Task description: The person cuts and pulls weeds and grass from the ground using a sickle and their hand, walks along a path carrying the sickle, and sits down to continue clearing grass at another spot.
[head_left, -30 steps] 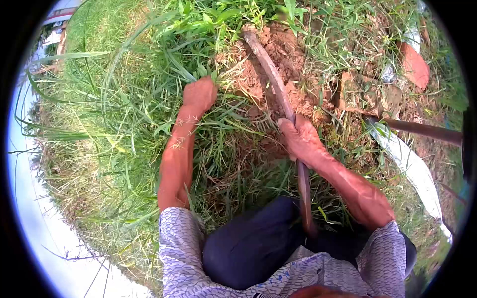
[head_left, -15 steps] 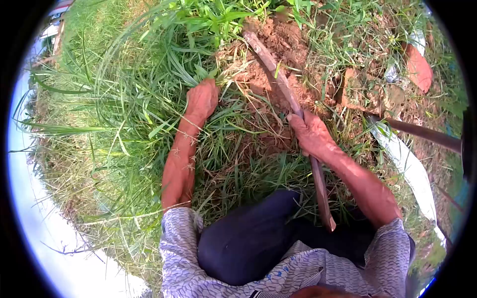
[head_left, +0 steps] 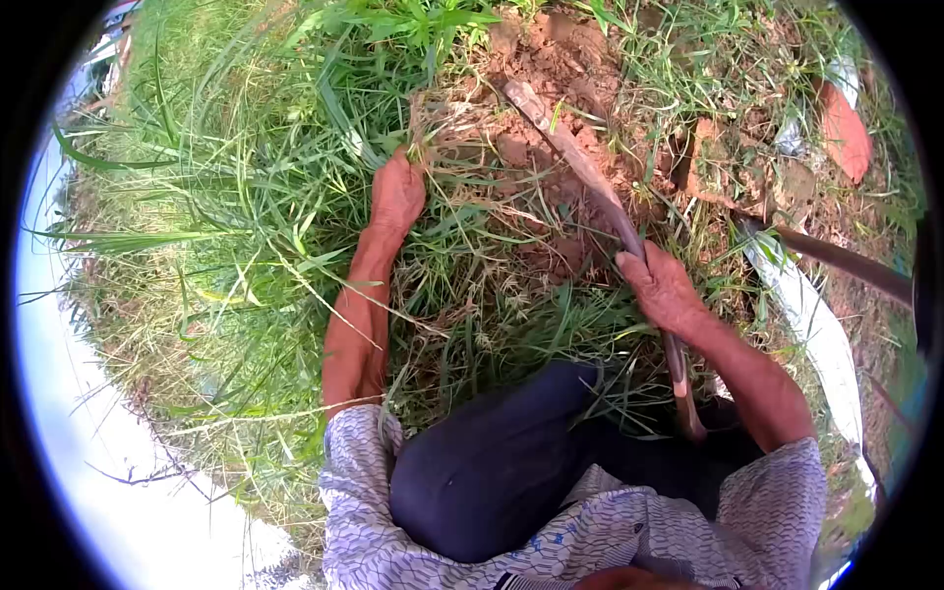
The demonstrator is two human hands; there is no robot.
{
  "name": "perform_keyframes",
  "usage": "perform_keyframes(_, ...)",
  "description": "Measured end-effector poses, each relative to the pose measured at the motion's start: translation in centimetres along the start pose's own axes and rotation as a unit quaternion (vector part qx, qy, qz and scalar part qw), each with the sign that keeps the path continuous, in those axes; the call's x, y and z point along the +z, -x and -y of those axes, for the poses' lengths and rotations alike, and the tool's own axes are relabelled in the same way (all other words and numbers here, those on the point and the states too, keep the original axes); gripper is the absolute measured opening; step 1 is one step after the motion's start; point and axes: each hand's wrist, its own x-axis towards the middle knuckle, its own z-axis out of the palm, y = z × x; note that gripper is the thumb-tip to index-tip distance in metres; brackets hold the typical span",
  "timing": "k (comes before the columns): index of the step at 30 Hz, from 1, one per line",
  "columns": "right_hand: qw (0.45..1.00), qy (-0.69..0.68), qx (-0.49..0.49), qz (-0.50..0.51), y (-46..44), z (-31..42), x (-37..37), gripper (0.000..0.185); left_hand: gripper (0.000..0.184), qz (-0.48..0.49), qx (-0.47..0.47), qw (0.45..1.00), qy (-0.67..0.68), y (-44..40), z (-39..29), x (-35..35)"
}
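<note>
My left hand (head_left: 398, 195) is closed round a bunch of green grass (head_left: 359, 147) at the left of the dug soil. The fingers of my right hand (head_left: 661, 283) wrap round a long, slightly curved wooden stick (head_left: 590, 177). Its upper end lies over loose reddish soil (head_left: 565, 59), and its lower end reaches down beside my dark-clad knee (head_left: 492, 452). Pulled and dry grass lies between my two hands.
To the right, a dark-handled tool (head_left: 846, 258) rests near a hole in the earth. A white strip of material (head_left: 821, 339) lies beneath it. A reddish flat piece (head_left: 844, 133) is at the upper right. Tall grass (head_left: 216, 236) covers the left.
My right hand has moved right and down, with the stick shifted the same way. My left hand stays closed on the grass near the same spot.
</note>
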Motion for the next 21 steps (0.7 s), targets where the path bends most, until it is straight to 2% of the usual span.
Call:
perform_keyframes(1, 1.0, 0.004, -0.002, 0.006, 1.1, -1.2, -1.2, 0.049, 0.023, 0.02, -0.016, 1.0, -0.007, 1.0, -1.3, -0.7)
perform_keyframes(2, 1.0, 0.001, 0.002, -0.003, 2.7, -2.4, -1.9, 0.049, 0.023, 0.027, -0.021, 0.999, -0.007, 1.8, 0.5, -0.3)
perform_keyframes(3, 1.0, -0.006, 0.007, -0.019, 3.8, -3.0, -2.0, 0.049, 0.022, -0.01, -0.032, 0.993, 0.113, 2.3, 2.8, -0.1)
perform_keyframes(5, 0.999, 0.002, -0.015, -0.035, 2.7, -2.8, -2.7, 0.049, 0.025, -0.064, -0.025, 0.969, 0.238, 0.8, 2.5, 0.3)
perform_keyframes(7, 1.0, -0.003, -0.022, -0.022, 2.3, -1.2, -1.7, 0.048, 0.038, -0.114, -0.114, 0.956, 0.246, 2.8, -0.2, -0.3)
perform_keyframes(8, 0.996, -0.074, 0.046, 0.011, 1.2, 0.8, -1.3, 0.048, 0.049, -0.127, -0.152, 0.95, 0.241, 3.4, -2.2, -0.5)
perform_keyframes(9, 0.983, -0.143, 0.11, 0.037, 0.2, 2.0, -1.5, 0.047, 0.049, -0.129, -0.143, 0.951, 0.242, 3.1, -2.6, -0.4)
perform_keyframes(10, 0.983, -0.146, 0.109, 0.035, -0.4, 1.7, -0.9, 0.047, 0.049, -0.132, -0.158, 0.948, 0.243, 3.3, -2.3, -0.2)
perform_keyframes(12, 0.998, -0.064, 0.013, 0.018, -1.4, 0.7, 1.3, 0.047, 0.05, -0.122, -0.172, 0.95, 0.23, 4.1, -1.9, -0.3)
perform_keyframes(13, 0.998, -0.062, 0.01, 0.02, -1.2, -0.5, 0.8, 0.047, 0.05, -0.125, -0.173, 0.949, 0.231, 4.3, -3.2, -0.8)
perform_keyframes(15, 0.998, -0.035, -0.056, -0.015, 0.9, -4.0, -0.3, 0.047, 0.053, -0.034, -0.161, 0.986, 0.019, 5.4, -5.9, -1.6)
perform_keyframes(17, 0.998, -0.033, -0.048, -0.019, 1.0, -3.3, -0.9, 0.047, 0.08, 0.08, -0.156, 0.979, -0.102, 5.1, -7.7, -0.9)
perform_keyframes(18, 1.0, -0.023, -0.01, -0.004, 0.9, -2.2, -1.1, 0.047, 0.083, 0.094, -0.09, 0.974, -0.183, 5.6, -9.7, -0.5)
perform_keyframes(19, 0.999, -0.013, 0.032, 0.013, 1.1, -1.4, -0.9, 0.047, 0.077, 0.113, -0.092, 0.957, -0.251, 5.7, -10.8, 0.2)
perform_keyframes(21, 1.0, -0.008, 0.017, 0.002, 0.5, -0.7, -0.7, 0.047, 0.059, 0.071, -0.047, 0.951, -0.296, 6.2, -10.4, 2.0)
